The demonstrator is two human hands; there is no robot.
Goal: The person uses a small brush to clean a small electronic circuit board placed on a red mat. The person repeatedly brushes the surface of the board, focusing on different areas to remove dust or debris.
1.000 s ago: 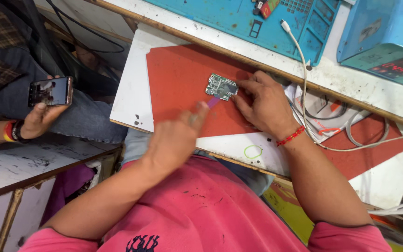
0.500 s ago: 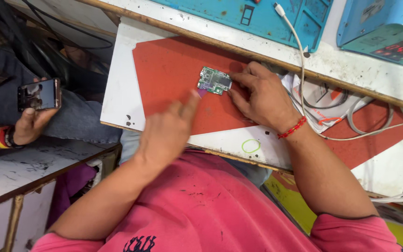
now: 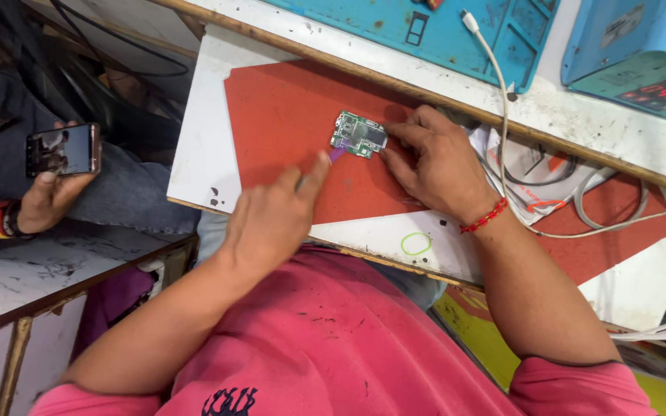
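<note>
We see one green circuit board (image 3: 359, 134) on the red mat (image 3: 287, 123), our right hand (image 3: 439, 166) touching its right edge, fingers spread. Our left hand (image 3: 271, 219) below it seems to pinch a purple tool (image 3: 336, 154). Left of the board, another person's hand (image 3: 44, 196) holds one phone (image 3: 62, 150).

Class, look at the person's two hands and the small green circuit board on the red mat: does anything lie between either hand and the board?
Nothing visible does. The right hand already has fingertips at the edge of the circuit board, and the left hand holds a thin purple tool whose tip meets the board's lower corner. Only bare red mat surrounds the board.
</note>
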